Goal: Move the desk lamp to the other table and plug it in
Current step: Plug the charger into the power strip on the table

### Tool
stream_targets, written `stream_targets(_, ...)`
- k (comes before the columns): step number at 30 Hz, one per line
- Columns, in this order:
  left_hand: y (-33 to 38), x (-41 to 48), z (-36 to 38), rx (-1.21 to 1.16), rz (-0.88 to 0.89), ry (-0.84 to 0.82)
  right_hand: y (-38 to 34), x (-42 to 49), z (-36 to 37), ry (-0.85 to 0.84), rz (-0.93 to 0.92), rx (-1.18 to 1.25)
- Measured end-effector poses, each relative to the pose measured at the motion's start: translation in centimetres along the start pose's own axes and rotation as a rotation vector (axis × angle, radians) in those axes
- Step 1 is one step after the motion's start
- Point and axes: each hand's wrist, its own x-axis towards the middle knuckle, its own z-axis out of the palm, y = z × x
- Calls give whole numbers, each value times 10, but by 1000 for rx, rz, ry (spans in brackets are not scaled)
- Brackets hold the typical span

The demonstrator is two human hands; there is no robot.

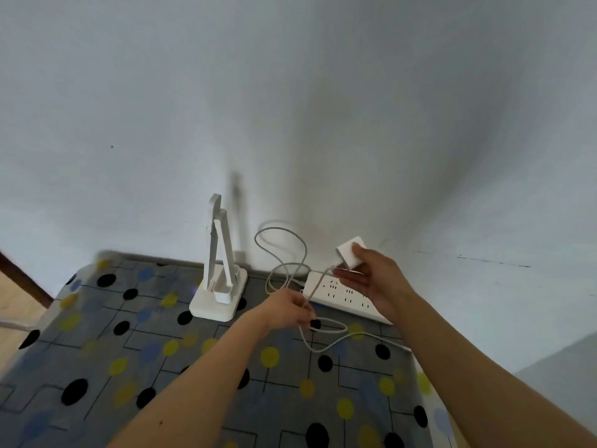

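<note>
- The white power strip (342,294) lies on the table (161,360) against the wall; none of its visible sockets has a plug in it, though the right hand hides part of it.
- The white desk lamp (217,270) stands on its square base at the table's back edge, left of the strip, with its arm folded into a narrow upright shape.
- Its white cord (284,253) loops in the air and trails across the patterned tablecloth.
- The right hand (374,282) is clamped on the white plug adapter (350,253), held above the strip.
- The left hand (287,307) pinches the cord between its fingers.
</note>
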Motion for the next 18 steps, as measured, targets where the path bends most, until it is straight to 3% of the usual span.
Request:
stream_targets(7, -23, 2, -10, 369, -53, 181, 0, -8, -13, 133, 49, 261)
stream_targets(11, -38, 2, -15, 590, 11, 506, 0, -8, -28, 206, 32, 327)
stream_targets(13, -38, -1, -17, 449, 1, 566, 0, -8, -33, 191, 25, 315)
stream_targets(18, -20, -6, -13, -25, 48, 494, 7, -6, -25, 123, 31, 233)
